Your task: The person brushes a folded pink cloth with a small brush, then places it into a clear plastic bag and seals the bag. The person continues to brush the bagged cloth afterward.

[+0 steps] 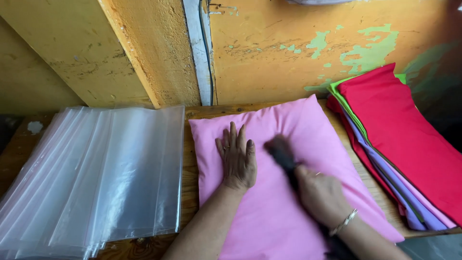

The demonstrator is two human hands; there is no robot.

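Observation:
A pink pillow (308, 130) lies on the wooden table (190, 163) in the middle of the head view. My left hand (237, 156) rests flat on it, fingers together and pointing away, a ring on one finger. My right hand (320, 195), with a bangle at the wrist, is closed around a dark, blurred brush-like thing (281, 151) whose head touches the pillow just right of my left hand.
A stack of clear plastic bags (91, 173) covers the table's left side. Folded cloths in red, green, purple and pink (399, 139) are piled at the right. A peeling orange wall (288, 48) stands directly behind.

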